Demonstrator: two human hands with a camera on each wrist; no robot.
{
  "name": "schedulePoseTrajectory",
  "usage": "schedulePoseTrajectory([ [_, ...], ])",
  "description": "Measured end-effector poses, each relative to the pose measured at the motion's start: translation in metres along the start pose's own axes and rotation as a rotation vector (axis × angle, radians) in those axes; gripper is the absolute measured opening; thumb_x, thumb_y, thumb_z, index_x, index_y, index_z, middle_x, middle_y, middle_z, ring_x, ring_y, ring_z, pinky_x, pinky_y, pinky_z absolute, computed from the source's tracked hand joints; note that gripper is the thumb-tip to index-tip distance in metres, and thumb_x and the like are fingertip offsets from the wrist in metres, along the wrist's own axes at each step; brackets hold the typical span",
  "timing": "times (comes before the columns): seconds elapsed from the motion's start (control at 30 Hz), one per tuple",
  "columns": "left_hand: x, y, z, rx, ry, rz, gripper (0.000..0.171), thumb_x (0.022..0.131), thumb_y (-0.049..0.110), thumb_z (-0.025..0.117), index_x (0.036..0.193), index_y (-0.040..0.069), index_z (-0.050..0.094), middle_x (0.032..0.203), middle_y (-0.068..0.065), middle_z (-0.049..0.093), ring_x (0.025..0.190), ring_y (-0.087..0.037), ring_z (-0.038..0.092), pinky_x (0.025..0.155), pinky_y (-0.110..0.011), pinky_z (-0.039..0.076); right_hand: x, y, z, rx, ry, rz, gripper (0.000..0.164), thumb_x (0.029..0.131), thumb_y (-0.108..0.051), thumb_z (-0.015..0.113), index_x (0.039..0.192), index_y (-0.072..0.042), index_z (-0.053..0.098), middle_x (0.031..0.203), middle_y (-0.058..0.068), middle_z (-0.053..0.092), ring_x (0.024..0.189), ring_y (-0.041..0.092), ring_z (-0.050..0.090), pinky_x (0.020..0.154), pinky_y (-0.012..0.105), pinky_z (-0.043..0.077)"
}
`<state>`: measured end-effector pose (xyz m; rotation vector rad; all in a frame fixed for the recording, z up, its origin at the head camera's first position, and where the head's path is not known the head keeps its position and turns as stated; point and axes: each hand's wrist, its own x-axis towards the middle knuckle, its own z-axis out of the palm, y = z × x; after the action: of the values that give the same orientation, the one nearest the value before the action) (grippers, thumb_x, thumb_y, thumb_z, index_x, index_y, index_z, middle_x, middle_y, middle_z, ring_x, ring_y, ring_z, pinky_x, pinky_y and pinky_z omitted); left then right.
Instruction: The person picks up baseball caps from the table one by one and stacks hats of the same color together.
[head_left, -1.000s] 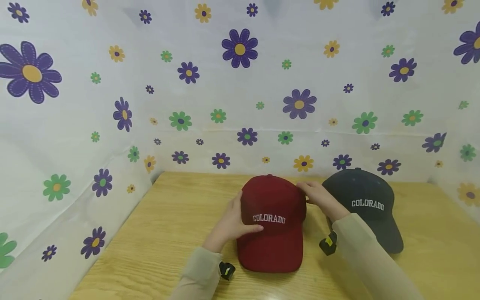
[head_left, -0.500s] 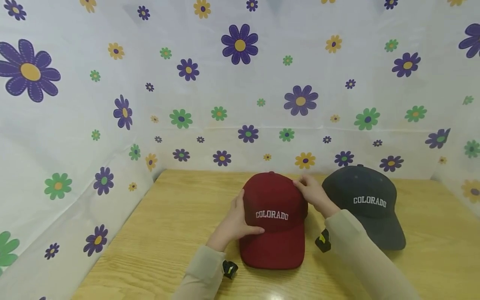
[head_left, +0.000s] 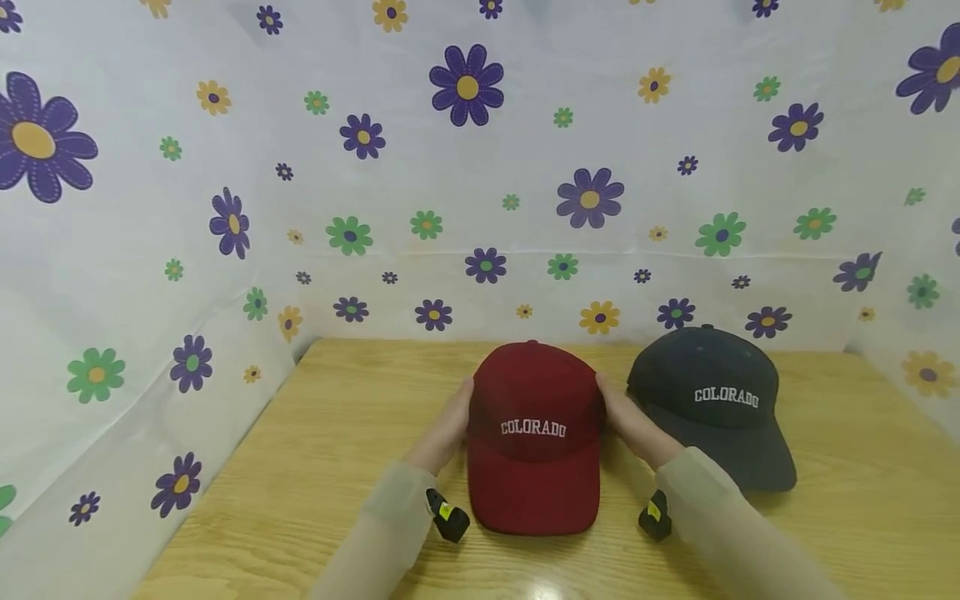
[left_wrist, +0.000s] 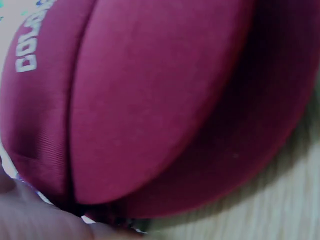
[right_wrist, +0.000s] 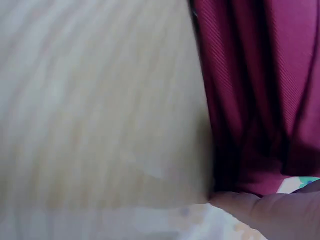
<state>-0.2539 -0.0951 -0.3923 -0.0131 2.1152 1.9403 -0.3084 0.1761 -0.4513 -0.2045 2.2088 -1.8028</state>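
Note:
A red baseball cap (head_left: 534, 492) lettered COLORADO sits on the wooden table, its brim toward me. My left hand (head_left: 444, 427) holds its left side and my right hand (head_left: 628, 421) its right side. In the head view, the fingertips of both hands are hidden behind the crown. The left wrist view shows the cap's brim (left_wrist: 150, 100) with a darker red curve under it, and part of my left hand (left_wrist: 40, 220) at the crown's lower edge. Red folds of cloth (right_wrist: 250, 90) meet my right hand (right_wrist: 270, 212) in the right wrist view.
A dark navy cap (head_left: 708, 367), also marked COLORADO, stands right of the red one, partly behind my right forearm. White flowered cloth (head_left: 420, 167) hangs behind and beside the wooden table (head_left: 315, 483). Each wrist carries a small black camera.
My left thumb has left the cap's front, and that hand has gone to its side. The right hand has moved from the upper right of the crown down along its side.

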Motion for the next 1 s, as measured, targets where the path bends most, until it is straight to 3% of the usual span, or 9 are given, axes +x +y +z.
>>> schedulePoseTrajectory([
  [0.07, 0.005, -0.003, 0.001, -0.063, -0.046, -0.001, 0.069, 0.092, 0.053, 0.013, 0.137, 0.003, 0.027, 0.136, -0.018, 0.029, 0.123, -0.031, 0.028, 0.100, -0.046, 0.021, -0.005, -0.006, 0.009, 0.076, -0.013, -0.015, 0.069, 0.093, -0.052, 0.019, 0.140, -0.002, 0.015, 0.143, 0.018, 0.012, 0.129, 0.033, 0.012, 0.102, 0.047, 0.016],
  [0.1, 0.007, -0.004, 0.002, -0.103, -0.067, -0.008, 0.069, 0.092, 0.054, 0.012, 0.138, 0.004, 0.023, 0.138, -0.017, 0.025, 0.125, -0.030, 0.025, 0.101, -0.046, 0.018, -0.016, -0.022, 0.018, 0.094, -0.010, 0.013, 0.068, 0.094, -0.048, 0.014, 0.140, 0.001, 0.007, 0.144, 0.020, 0.005, 0.130, 0.033, 0.004, 0.102, 0.050, 0.008],
  [0.17, 0.010, -0.006, 0.005, -0.168, -0.098, -0.012, 0.070, 0.091, 0.056, 0.011, 0.139, 0.006, 0.021, 0.139, -0.016, 0.023, 0.126, -0.029, 0.022, 0.102, -0.044, 0.016, -0.036, -0.048, 0.030, 0.145, -0.005, 0.025, 0.064, 0.096, -0.043, 0.010, 0.139, 0.003, 0.001, 0.144, 0.021, 0.001, 0.130, 0.033, 0.000, 0.103, 0.048, 0.005],
  [0.23, 0.012, -0.007, 0.008, -0.226, -0.110, -0.016, 0.071, 0.090, 0.057, 0.011, 0.138, 0.006, 0.022, 0.138, -0.015, 0.025, 0.124, -0.028, 0.024, 0.102, -0.043, 0.017, -0.044, -0.060, 0.037, 0.202, -0.014, 0.039, 0.063, 0.096, -0.042, 0.011, 0.139, 0.001, -0.003, 0.144, 0.020, -0.003, 0.131, 0.032, -0.003, 0.103, 0.046, 0.003],
  [0.47, 0.011, -0.009, 0.012, -0.281, -0.134, -0.027, 0.070, 0.090, 0.057, 0.010, 0.139, 0.008, 0.020, 0.141, -0.016, 0.020, 0.128, -0.030, 0.019, 0.103, -0.045, 0.013, -0.038, -0.057, 0.041, 0.223, -0.098, 0.047, 0.066, 0.094, -0.049, 0.013, 0.140, -0.003, 0.002, 0.145, 0.016, 0.002, 0.131, 0.029, 0.001, 0.104, 0.045, 0.003],
  [0.67, 0.007, -0.015, 0.005, -0.205, -0.145, 0.009, 0.073, 0.088, 0.060, 0.011, 0.141, 0.009, 0.016, 0.142, -0.016, 0.019, 0.128, -0.032, 0.018, 0.102, -0.046, 0.013, -0.046, -0.059, 0.028, 0.103, -0.115, 0.076, 0.063, 0.096, -0.041, 0.011, 0.138, 0.004, -0.004, 0.144, 0.022, -0.005, 0.130, 0.034, -0.005, 0.103, 0.049, 0.002],
  [0.8, -0.006, -0.019, -0.005, -0.124, -0.157, 0.034, 0.070, 0.091, 0.056, 0.011, 0.142, 0.007, 0.011, 0.143, -0.020, 0.013, 0.130, -0.033, 0.012, 0.102, -0.049, 0.010, -0.063, -0.058, 0.021, 0.044, -0.142, 0.080, 0.061, 0.098, -0.035, 0.014, 0.137, 0.010, 0.000, 0.142, 0.027, -0.003, 0.128, 0.040, -0.004, 0.102, 0.050, 0.006],
  [1.0, -0.043, -0.021, -0.012, -0.091, -0.157, -0.077, 0.075, 0.095, 0.048, 0.015, 0.134, -0.012, -0.008, 0.137, -0.035, 0.004, 0.127, -0.042, 0.005, 0.098, -0.057, 0.007, -0.103, -0.054, 0.021, 0.023, -0.208, 0.121, 0.062, 0.098, -0.034, 0.019, 0.136, 0.011, 0.002, 0.141, 0.029, -0.001, 0.127, 0.042, 0.000, 0.100, 0.052, 0.010],
])
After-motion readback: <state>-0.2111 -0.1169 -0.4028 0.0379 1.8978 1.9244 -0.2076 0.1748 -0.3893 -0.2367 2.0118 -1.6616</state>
